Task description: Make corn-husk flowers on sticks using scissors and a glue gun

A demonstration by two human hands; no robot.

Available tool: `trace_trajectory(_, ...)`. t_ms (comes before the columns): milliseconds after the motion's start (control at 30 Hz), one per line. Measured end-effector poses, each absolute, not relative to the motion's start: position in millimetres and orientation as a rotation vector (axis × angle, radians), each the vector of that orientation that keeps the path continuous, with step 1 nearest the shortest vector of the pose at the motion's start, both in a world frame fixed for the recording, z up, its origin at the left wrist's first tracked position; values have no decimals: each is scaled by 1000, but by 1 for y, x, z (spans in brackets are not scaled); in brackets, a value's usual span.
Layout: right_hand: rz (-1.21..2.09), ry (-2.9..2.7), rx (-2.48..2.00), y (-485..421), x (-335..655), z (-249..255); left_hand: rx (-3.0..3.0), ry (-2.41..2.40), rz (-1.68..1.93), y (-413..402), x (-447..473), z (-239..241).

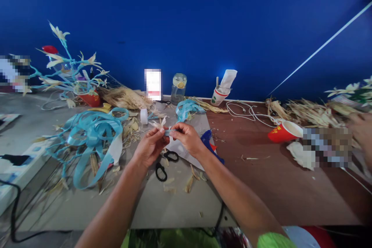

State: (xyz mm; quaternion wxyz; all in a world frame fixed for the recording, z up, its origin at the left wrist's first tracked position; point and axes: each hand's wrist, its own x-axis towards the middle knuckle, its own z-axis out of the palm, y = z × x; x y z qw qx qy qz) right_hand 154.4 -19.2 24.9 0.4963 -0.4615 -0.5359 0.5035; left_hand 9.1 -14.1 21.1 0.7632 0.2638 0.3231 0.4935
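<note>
My left hand [152, 141] pinches the base of a small pale husk flower [161, 123], its petals poking up above the fingers. A short piece of light blue ribbon [167, 133] spans the gap between both hands. At its other end, the thumb and fingers of my right hand [185, 138] are closed on the ribbon. Just below lies a pair of scissors [171, 156] with black handles, its blades partly hidden. A roll of white tape [144, 116] stands beyond my left hand. Loops of blue ribbon [95, 133] are heaped to the left.
Husk flowers on blue branches [69, 62] stand at left. A glass jar [178, 89] and a white cup [219, 96] line the blue wall. A red paper cup [285, 131] lies tipped at right, near a co-worker's hand [362, 130]. Husk scraps [189, 183] litter the table.
</note>
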Motion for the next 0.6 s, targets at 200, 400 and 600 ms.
trace_trajectory(200, 1363, -1126, -1052, -19, 153, 25, 591, 651, 1015, -15, 6, 21)
trace_trajectory(400, 1365, -1082, -996, -17, 154, 24, 564, 587, 1031, -18, 7, 27)
trace_trajectory(600, 1335, -1105, -990, -17, 156, 23, 529, 655, 1057, -17, 10, 22)
